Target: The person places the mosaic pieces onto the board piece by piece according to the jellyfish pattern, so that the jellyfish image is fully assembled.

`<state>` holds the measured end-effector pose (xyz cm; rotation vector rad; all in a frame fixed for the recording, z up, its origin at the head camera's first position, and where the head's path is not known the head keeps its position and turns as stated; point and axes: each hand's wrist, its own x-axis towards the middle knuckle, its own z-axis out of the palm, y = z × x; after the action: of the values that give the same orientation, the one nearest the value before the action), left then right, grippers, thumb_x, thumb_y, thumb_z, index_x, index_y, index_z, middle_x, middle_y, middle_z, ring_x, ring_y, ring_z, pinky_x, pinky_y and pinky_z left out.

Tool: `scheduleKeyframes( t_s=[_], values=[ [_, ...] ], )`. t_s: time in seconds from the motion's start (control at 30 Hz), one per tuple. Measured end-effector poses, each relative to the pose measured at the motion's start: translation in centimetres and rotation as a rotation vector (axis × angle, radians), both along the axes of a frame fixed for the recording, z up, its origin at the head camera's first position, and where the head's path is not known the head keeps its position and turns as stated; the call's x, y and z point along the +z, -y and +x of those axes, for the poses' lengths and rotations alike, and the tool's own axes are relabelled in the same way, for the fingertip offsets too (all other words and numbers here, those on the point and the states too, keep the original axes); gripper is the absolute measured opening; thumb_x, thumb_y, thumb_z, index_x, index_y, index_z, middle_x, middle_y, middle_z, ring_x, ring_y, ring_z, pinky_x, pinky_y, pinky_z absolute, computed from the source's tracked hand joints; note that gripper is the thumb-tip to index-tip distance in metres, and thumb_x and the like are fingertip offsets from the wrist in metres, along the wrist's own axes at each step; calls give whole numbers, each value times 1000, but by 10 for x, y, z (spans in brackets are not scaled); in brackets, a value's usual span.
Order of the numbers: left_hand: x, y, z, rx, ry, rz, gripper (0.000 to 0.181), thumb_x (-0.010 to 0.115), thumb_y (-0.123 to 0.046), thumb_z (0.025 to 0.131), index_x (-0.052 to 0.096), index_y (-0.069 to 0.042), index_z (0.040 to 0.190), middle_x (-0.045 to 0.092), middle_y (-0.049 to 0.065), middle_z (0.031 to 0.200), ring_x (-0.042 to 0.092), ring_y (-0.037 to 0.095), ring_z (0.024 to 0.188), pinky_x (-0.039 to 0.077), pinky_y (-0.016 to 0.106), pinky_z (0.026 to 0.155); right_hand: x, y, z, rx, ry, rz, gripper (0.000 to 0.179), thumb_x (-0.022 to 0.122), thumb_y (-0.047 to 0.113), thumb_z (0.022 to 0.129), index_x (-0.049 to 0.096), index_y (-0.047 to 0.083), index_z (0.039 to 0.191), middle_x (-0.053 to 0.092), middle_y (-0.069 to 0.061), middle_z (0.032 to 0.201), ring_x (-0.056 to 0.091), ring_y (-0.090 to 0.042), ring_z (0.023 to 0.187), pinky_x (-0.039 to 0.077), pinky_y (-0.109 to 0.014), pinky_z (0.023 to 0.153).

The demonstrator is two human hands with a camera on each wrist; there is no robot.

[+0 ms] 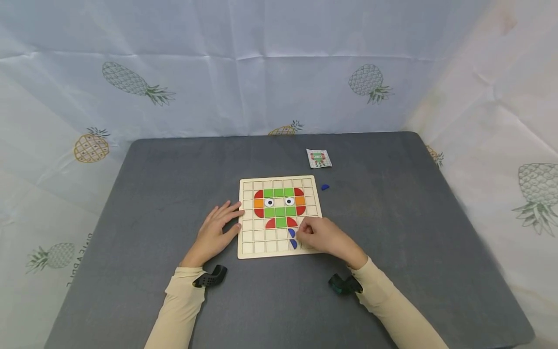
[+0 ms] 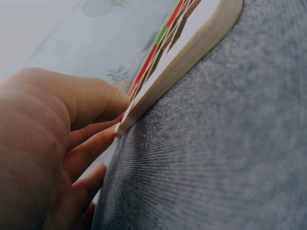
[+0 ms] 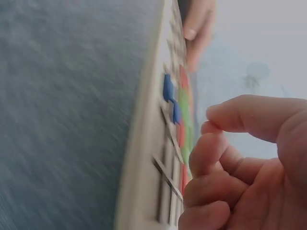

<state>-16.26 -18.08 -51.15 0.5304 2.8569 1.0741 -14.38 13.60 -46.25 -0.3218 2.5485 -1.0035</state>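
A pale wooden grid board [image 1: 258,236] lies on the table. My left hand [image 1: 216,234] touches its left edge, fingers outstretched; in the left wrist view the thumb [image 2: 103,98] meets the board's side. Over the lower right squares is my right hand [image 1: 324,237], its fingers curled and thumb near the index fingertip; the right wrist view shows nothing between them. Just left of it, two blue rounded pieces [image 1: 294,244] sit on the board, one below the other. Green squares [image 1: 280,212], red quarter-round pieces [image 1: 271,223], orange squares [image 1: 259,203] and two eye pieces [image 1: 289,201] form a pattern.
Another blue piece [image 1: 325,187] lies on the table off the board's upper right side. Beyond it is a small picture card [image 1: 319,158] with a similar pattern. The dark grey table [image 1: 183,179] meets pineapple-print cloth [image 1: 244,92] at the back.
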Motion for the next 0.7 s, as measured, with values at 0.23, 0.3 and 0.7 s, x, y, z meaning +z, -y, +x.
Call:
scheduleKeyframes(
  t_s=[0.23, 0.3, 0.7],
  values=[
    [-1, 0, 0, -1, 2, 7, 42, 65, -20, 99, 62, -14, 140, 46, 4, 159, 27, 29, 156, 10, 52, 130, 16, -31, -6, -73, -41, -62, 17, 60, 24, 99, 64, 11, 88, 50, 3, 69, 45, -13, 60, 35, -22, 53],
    [-1, -1, 0, -6, 3, 5, 42, 65, -20, 99, 62, -14, 140, 45, 4, 160, 27, 30, 156, 10, 52, 130, 19, -41, -6, -98, -46, -57, 19, 60, 25, 101, 65, 9, 91, 49, 2, 70, 45, -15, 62, 35, -23, 55],
    [0, -1, 0, 1, 6, 6, 42, 65, -21, 99, 62, -13, 140, 46, 5, 159, 27, 30, 156, 10, 52, 130, 24, -89, 6, -56, -93, -7, 11, 67, 23, 98, 68, 12, 96, 61, -3, 76, 49, -11, 66, 41, -24, 58]
  ],
)
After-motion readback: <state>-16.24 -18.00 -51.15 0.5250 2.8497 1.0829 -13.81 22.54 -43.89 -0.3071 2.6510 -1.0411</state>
